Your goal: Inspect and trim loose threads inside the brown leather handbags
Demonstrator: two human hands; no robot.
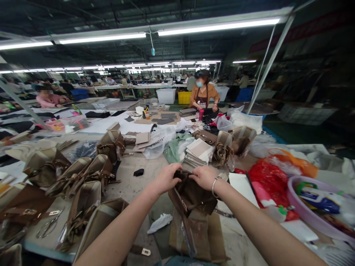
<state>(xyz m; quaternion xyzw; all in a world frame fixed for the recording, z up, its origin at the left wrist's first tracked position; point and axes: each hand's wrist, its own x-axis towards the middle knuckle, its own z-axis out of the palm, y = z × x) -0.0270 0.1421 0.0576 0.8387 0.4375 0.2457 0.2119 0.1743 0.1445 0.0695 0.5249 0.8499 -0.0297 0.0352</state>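
Observation:
A dark brown handbag [192, 197] stands on the worktable [130, 184] in front of me, on a flat brown piece under clear plastic. My left hand [166, 178] is closed on the bag's top edge at the left. My right hand [204, 177], with a bracelet at the wrist, is closed on the top edge at the right. The bag's mouth lies between the two hands.
Several tan handbags [83, 173] lie at the left, with scissors [50, 225] near the front edge. A stack of beige panels [198, 151] sits behind the bag. Red plastic bags [270, 181] and a pink basin [310, 214] are at the right. A person in an apron [203, 94] works across the table.

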